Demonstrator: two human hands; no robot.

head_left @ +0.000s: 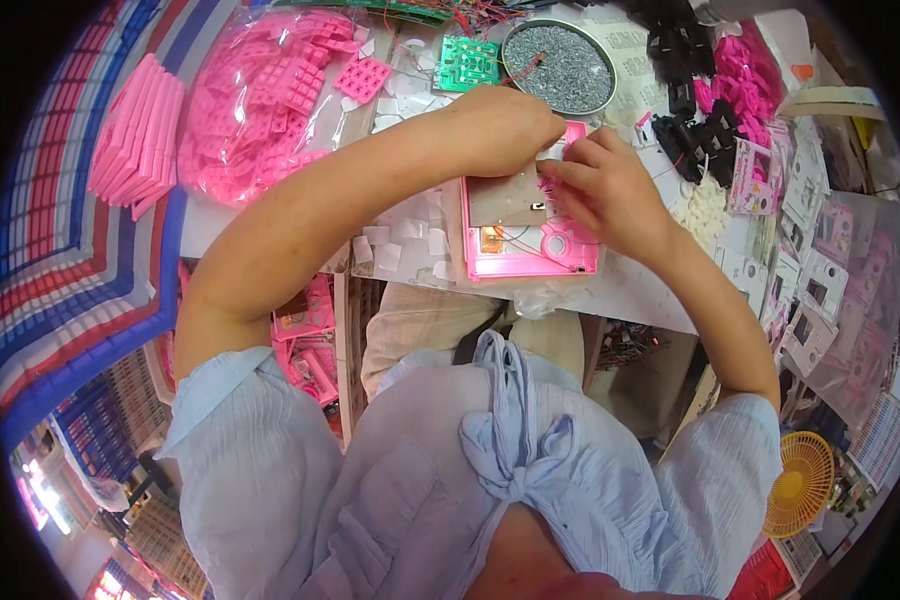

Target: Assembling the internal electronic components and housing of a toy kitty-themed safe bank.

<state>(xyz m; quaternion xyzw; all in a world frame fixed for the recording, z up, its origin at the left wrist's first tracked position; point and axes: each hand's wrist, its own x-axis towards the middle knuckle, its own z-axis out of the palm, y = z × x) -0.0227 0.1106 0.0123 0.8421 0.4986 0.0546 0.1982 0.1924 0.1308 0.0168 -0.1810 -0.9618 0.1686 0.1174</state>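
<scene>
A pink plastic case (530, 266) lies open on the table in front of me. A greyish flat board (502, 205) covers part of its inside, and thin wires and a small coppery piece (491, 240) show near its lower left. Over the case's far end, my left hand (515, 130) is closed with its fingers curled under; whatever they grip is hidden. My right hand (610, 190) reaches in at the case's right side, thumb and fingers bent together close to the left hand. Anything between those fingertips is too small to make out.
Beyond my hands sit a round tin of small grey metal parts (560, 65) and a green circuit board (468, 62). Pink keypads fill a clear bag (260, 110) on the left, beside stacked pink panels (138, 135). Black parts (705, 140) and white pieces (705, 212) lie right.
</scene>
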